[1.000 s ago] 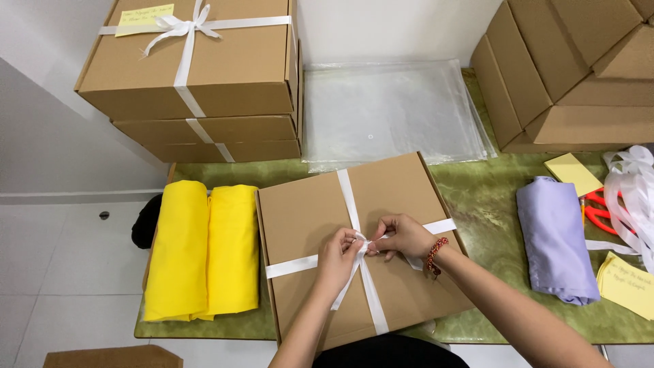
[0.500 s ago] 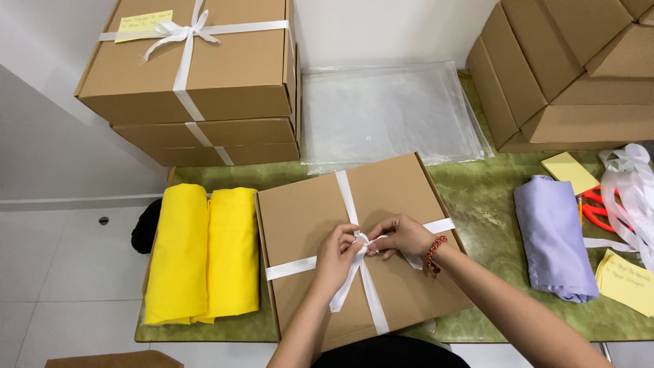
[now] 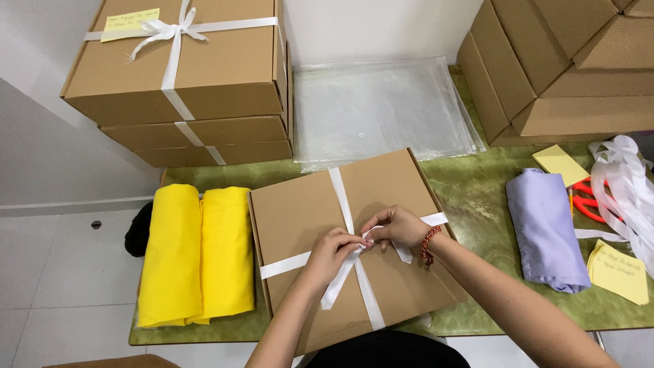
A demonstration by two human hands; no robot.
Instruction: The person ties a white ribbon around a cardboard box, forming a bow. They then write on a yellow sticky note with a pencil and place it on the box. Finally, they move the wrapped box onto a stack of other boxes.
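Cardboard in brown makes up every package: a flat box (image 3: 354, 245) lies at the middle of the green table (image 3: 477, 197), crossed by a white ribbon (image 3: 340, 197). The ribbon is pinched at its crossing by the left hand (image 3: 334, 249) and the right hand (image 3: 398, 227), fingers closed on the strands; a beaded bracelet (image 3: 429, 245) is worn on the right wrist. A stack of ribboned boxes (image 3: 184, 75) is seen at upper left, the top one labelled with a pale yellow note (image 3: 129, 17). Plain boxes (image 3: 565, 61) are piled at upper right and cut off by the frame. Yellow slips (image 3: 616, 269) lie at right; their writing is too small to read. Red scissors (image 3: 586, 197) are largely hidden under loose ribbons (image 3: 623, 177). Folded yellow cloth (image 3: 197, 252) lies left of the box, lilac cloth (image 3: 545, 228) right, clear bags (image 3: 375, 109) behind.
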